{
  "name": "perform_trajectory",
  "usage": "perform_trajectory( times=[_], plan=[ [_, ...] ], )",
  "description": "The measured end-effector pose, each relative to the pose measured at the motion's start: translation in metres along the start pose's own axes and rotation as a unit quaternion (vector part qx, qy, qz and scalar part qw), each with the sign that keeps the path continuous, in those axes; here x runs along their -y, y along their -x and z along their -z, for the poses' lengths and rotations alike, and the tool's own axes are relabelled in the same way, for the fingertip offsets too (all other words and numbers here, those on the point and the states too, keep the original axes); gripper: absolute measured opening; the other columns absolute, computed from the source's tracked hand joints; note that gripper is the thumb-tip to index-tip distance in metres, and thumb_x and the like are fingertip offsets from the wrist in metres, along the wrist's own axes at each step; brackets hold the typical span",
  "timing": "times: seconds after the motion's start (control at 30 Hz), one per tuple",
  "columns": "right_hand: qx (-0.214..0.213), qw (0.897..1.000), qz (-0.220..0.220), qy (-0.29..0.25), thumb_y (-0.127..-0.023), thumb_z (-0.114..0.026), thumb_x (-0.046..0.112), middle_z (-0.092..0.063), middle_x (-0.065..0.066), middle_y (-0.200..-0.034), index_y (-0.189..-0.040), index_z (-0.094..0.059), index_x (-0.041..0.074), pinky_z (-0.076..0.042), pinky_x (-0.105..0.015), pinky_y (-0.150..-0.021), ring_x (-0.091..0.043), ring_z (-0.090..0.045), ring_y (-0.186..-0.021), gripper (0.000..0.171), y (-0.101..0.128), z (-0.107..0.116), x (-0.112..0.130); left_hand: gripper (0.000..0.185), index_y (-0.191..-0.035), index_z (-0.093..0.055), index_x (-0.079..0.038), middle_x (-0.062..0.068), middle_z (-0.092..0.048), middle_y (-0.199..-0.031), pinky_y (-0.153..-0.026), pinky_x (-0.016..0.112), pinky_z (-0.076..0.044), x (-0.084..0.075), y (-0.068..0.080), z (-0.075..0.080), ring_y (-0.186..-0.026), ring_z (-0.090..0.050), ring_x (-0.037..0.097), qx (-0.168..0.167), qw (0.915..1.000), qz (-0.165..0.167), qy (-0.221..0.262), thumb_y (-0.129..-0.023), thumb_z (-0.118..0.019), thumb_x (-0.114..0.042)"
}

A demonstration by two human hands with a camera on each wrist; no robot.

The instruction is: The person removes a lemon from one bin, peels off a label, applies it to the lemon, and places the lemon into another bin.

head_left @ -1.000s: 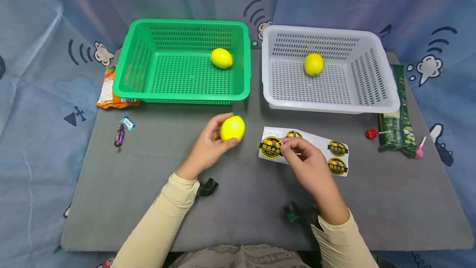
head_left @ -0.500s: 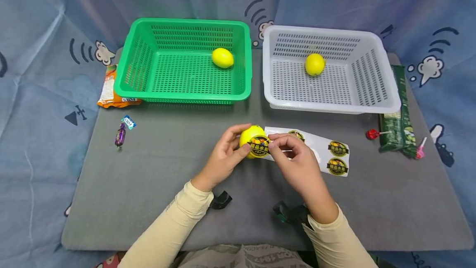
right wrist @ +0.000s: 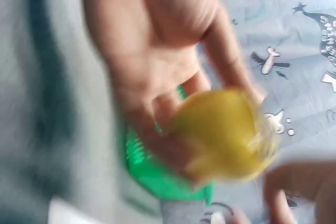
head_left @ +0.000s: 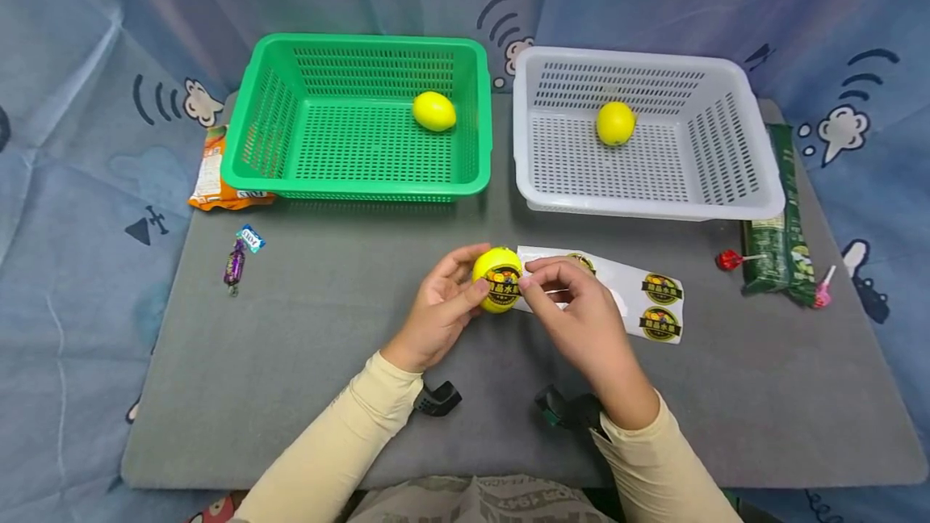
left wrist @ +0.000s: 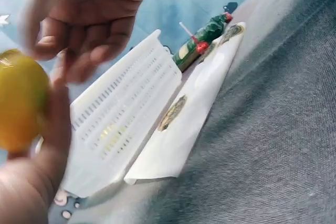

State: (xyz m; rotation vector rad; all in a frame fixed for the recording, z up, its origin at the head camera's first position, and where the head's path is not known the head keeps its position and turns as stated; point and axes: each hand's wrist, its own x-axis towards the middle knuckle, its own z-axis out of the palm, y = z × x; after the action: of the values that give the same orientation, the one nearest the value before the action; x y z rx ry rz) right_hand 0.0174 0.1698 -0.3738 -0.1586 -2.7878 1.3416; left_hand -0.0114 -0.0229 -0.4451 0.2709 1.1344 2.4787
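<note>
My left hand (head_left: 440, 307) grips a yellow lemon (head_left: 488, 261), held above the grey table. A round black-and-gold sticker (head_left: 502, 287) lies against the side of the lemon that shows in the head view. At the sticker's right edge, the thumb and forefinger of my right hand (head_left: 581, 313) pinch it. In the left wrist view the lemon (left wrist: 21, 100) shows at the left edge, with the right hand (left wrist: 89, 19) above it. The right wrist view is blurred; there the left hand's fingers wrap the lemon (right wrist: 226, 135).
A white sticker sheet (head_left: 626, 281) lies partly under the right hand. Behind stand a green basket (head_left: 356, 190) and a white basket (head_left: 647, 204), each with one lemon. Candy (head_left: 234, 266) and an orange snack bag (head_left: 211, 184) lie left; a green packet (head_left: 766, 257) and lollipops (head_left: 729, 260) lie right.
The left hand has carried the lemon rightward and the right hand has moved left to meet it. The sticker, held apart from the lemon earlier, now lies against it.
</note>
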Motion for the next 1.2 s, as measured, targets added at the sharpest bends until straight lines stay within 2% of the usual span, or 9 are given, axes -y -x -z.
perform_trajectory(
  times=[0.17, 0.27, 0.4, 0.57, 0.63, 0.7, 0.83, 0.93, 1.2],
  plan=[
    [-0.075, 0.993, 0.053, 0.07, -0.094, -0.078, 0.009, -0.066, -0.012, -0.129, -0.107, -0.069, 0.002, -0.045, -0.049, -0.092, -0.035, -0.061, -0.112, 0.018, -0.004, 0.004, -0.01, 0.049, -0.155, -0.038, 0.005, 0.011, -0.058, -0.14, -0.088, 0.035, -0.057, -0.008, -0.001, 0.007, -0.113, -0.064, 0.022, -0.038, 0.9993, 0.005, -0.004, -0.107, -0.051, 0.004],
    [-0.07, 0.988, 0.132, 0.043, -0.094, -0.077, 0.005, -0.068, -0.013, -0.131, -0.112, -0.077, 0.003, -0.044, -0.052, -0.096, -0.038, -0.059, -0.118, 0.018, -0.007, 0.003, -0.009, 0.052, -0.156, -0.034, 0.008, 0.011, -0.056, -0.144, -0.088, 0.033, -0.056, -0.01, -0.004, 0.008, -0.112, -0.065, 0.02, -0.064, 0.9975, 0.009, -0.029, -0.107, -0.051, 0.008],
    [-0.045, 0.968, 0.247, 0.013, -0.095, -0.077, 0.001, -0.069, -0.012, -0.133, -0.119, -0.079, 0.003, -0.043, -0.052, -0.103, -0.038, -0.059, -0.123, 0.024, -0.008, -0.008, -0.001, 0.053, -0.157, -0.035, 0.005, 0.013, -0.054, -0.146, -0.088, 0.033, -0.057, -0.007, -0.004, 0.007, -0.112, -0.066, 0.018, -0.071, 0.9967, 0.021, -0.033, -0.107, -0.054, 0.005],
    [-0.051, 0.943, 0.328, 0.008, -0.098, -0.071, -0.003, -0.069, -0.014, -0.136, -0.132, -0.072, -0.001, -0.041, -0.049, -0.113, -0.039, -0.059, -0.127, 0.034, -0.008, -0.024, 0.005, 0.059, -0.152, -0.047, -0.002, 0.011, -0.055, -0.145, -0.09, 0.03, -0.058, 0.0, -0.002, 0.001, -0.115, -0.067, 0.016, -0.057, 0.9983, 0.01, -0.012, -0.1, -0.072, -0.015],
    [-0.061, 0.944, 0.325, 0.009, -0.106, -0.065, 0.008, -0.064, -0.016, -0.143, -0.139, -0.068, -0.002, -0.038, -0.051, -0.115, -0.041, -0.056, -0.131, 0.034, -0.008, -0.03, 0.006, 0.062, -0.148, -0.053, -0.008, 0.01, -0.056, -0.144, -0.091, 0.03, -0.058, 0.002, -0.001, -0.002, -0.116, -0.067, 0.017, -0.054, 0.9985, 0.002, 0.002, -0.093, -0.079, -0.024],
    [-0.062, 0.954, 0.294, 0.015, -0.111, -0.058, 0.024, -0.057, -0.017, -0.151, -0.146, -0.061, -0.001, -0.034, -0.055, -0.117, -0.043, -0.05, -0.136, 0.043, -0.009, -0.033, 0.006, 0.062, -0.143, -0.058, -0.015, 0.009, -0.057, -0.142, -0.09, 0.03, -0.059, 0.003, -0.001, -0.006, -0.114, -0.068, 0.016, -0.051, 0.9986, -0.004, 0.017, -0.088, -0.083, -0.029],
    [-0.016, 0.987, 0.158, -0.002, -0.109, -0.058, 0.044, -0.054, -0.018, -0.152, -0.156, -0.051, 0.004, -0.037, -0.059, -0.111, -0.041, -0.049, -0.137, 0.062, -0.008, -0.033, 0.006, 0.059, -0.139, -0.062, -0.022, 0.006, -0.059, -0.138, -0.089, 0.031, -0.06, 0.0, 0.002, -0.012, -0.111, -0.068, 0.016, -0.037, 0.9987, -0.007, 0.035, -0.085, -0.085, -0.032],
    [0.027, 0.996, 0.075, -0.027, -0.108, -0.059, 0.048, -0.061, -0.019, -0.142, -0.157, -0.05, 0.007, -0.045, -0.058, -0.104, -0.037, -0.057, -0.129, 0.065, -0.006, -0.031, 0.008, 0.057, -0.138, -0.064, -0.022, 0.005, -0.061, -0.134, -0.088, 0.032, -0.06, -0.004, 0.003, -0.015, -0.108, -0.069, 0.015, -0.028, 0.9986, -0.006, 0.044, -0.086, -0.085, -0.031],
    [0.014, 0.995, 0.076, -0.061, -0.113, -0.05, 0.044, -0.067, -0.018, -0.139, -0.154, -0.056, 0.007, -0.051, -0.057, -0.1, -0.037, -0.065, -0.123, 0.056, -0.002, -0.032, 0.008, 0.057, -0.136, -0.064, -0.023, 0.004, -0.062, -0.132, -0.086, 0.035, -0.061, -0.007, 0.002, -0.013, -0.108, -0.067, 0.018, -0.031, 0.9979, 0.001, 0.058, -0.084, -0.085, -0.033]
  ],
)
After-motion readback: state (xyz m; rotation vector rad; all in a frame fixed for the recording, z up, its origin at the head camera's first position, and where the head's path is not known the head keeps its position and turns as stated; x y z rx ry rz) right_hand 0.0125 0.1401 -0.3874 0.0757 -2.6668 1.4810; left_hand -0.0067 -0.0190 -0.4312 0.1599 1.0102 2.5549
